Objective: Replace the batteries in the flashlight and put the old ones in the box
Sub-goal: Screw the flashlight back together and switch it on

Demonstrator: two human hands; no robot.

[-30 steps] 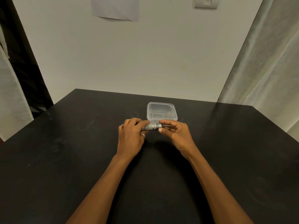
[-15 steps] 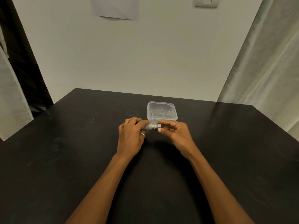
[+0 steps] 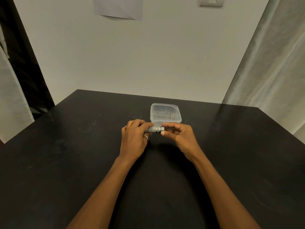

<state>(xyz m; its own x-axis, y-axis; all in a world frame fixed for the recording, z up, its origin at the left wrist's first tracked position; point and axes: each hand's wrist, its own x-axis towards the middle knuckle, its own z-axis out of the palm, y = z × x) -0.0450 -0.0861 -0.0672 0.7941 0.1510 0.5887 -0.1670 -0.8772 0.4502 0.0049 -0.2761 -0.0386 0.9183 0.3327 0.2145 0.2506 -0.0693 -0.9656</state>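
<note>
A small grey metal flashlight (image 3: pixel 154 129) lies sideways between both hands, just above the black table (image 3: pixel 66 154). My left hand (image 3: pixel 134 139) wraps its left part; a ring shows on one finger. My right hand (image 3: pixel 179 135) pinches the flashlight's right end between thumb and fingertips. Right behind the hands stands a clear plastic box (image 3: pixel 165 113), open on top, with small dark items inside that I cannot make out. No loose batteries are visible.
The table's far edge meets a pale wall. A curtain (image 3: pixel 272 63) hangs at the right, and a dark gap and another curtain are at the left. A paper sheet (image 3: pixel 118 8) and a wall switch (image 3: pixel 211 1) are high on the wall.
My right fingers have slid left along the flashlight's end, covering the thin part that stuck out to the right. My left hand and the box have stayed in place.
</note>
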